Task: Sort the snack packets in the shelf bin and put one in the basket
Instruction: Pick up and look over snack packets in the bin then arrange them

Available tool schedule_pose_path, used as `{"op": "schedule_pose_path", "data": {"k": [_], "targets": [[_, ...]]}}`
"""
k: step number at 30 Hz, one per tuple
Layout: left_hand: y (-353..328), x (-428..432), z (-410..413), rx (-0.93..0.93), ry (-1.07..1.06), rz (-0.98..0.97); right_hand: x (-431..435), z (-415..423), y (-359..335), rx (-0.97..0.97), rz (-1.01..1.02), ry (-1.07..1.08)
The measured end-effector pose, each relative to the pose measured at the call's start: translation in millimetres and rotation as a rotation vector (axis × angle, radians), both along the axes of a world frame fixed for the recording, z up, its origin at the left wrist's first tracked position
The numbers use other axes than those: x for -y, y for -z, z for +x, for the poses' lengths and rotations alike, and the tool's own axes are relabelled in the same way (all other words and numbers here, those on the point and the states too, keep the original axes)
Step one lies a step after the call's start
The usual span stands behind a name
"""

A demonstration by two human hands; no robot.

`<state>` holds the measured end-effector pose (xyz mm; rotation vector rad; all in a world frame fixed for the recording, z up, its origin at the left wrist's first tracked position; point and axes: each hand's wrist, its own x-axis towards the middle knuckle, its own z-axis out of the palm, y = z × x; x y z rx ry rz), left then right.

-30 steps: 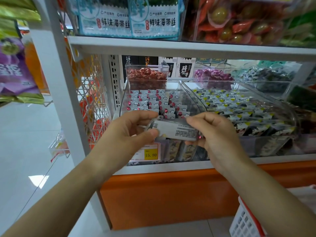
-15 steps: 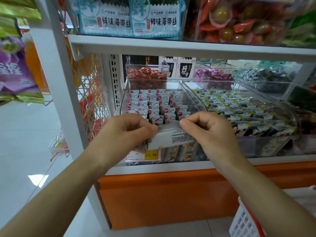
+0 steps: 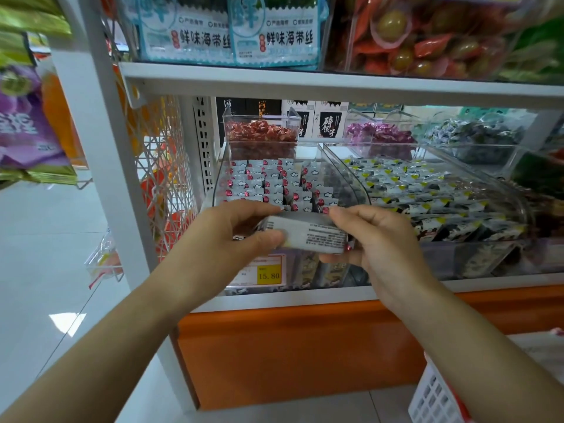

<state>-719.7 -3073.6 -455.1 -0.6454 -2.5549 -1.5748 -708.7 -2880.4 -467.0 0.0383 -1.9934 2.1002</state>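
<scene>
Grey packet [image 3: 308, 236] between left hand [image 3: 219, 239], right hand [image 3: 387, 248]

Both bare forearms come up from the bottom corners and angle inward. Left grip [image 3: 225, 239] pinches one end of a packet [image 3: 311, 236], fingers on top, thumb below. Right grip [image 3: 381, 242] pinches the other end the same way.

Of the person only the arms show: a slim, bare left forearm [image 3: 122, 346] and a slim, bare right forearm [image 3: 488, 355], both uncovered up to the picture's edge. The left hand [image 3: 225, 239] and the right hand [image 3: 387, 248] are bare too.
</scene>
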Motion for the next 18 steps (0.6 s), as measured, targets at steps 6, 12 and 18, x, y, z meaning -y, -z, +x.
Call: {"op": "schedule_pose_path", "data": {"k": [6,12,18], "targets": [[0.8,0.3,-1.7,-0.016,0.008,0.028,-4.9,-2.6,-2.6,0.138,-0.165,-0.132],[4.9,1.3,-4.9,-0.014,-0.018,0.077,-6.6,-5.5,1.6,0.139,-0.203,-0.186],[3.0,-0.2,-6.3,0.028,-0.100,0.268,2.2,-5.8,3.8,-0.080,-0.119,-0.239]]}}
